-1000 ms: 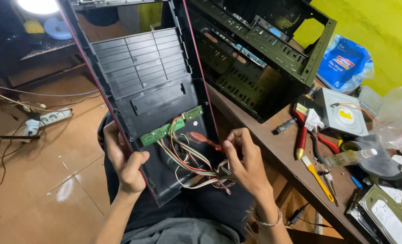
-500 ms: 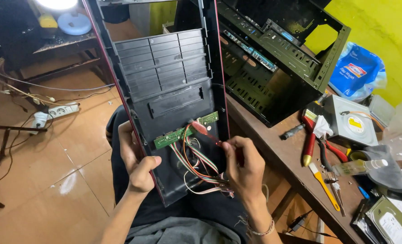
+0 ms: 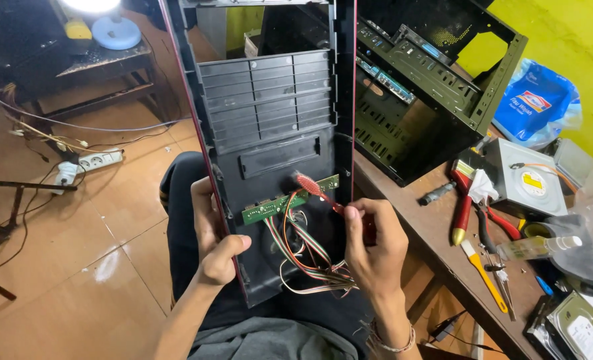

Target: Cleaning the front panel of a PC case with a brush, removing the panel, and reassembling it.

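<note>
Left hand (image 3: 211,250) clenched on front panel (image 3: 270,120) edge; right hand (image 3: 374,248) grasping red toothbrush (image 3: 318,190), bristles touching green circuit board (image 3: 290,199). Brushing apparently midway; wires (image 3: 310,257) attached.

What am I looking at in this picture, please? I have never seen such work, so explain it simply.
The camera sits on a person's head and looks down at their own hands. The left hand grips the red edge of a black computer front panel resting on their lap. The right hand holds a small red brush against a green circuit board with coloured wires. On the wooden table lie an empty computer case, pliers, a disc drive and a hard drive.
</note>
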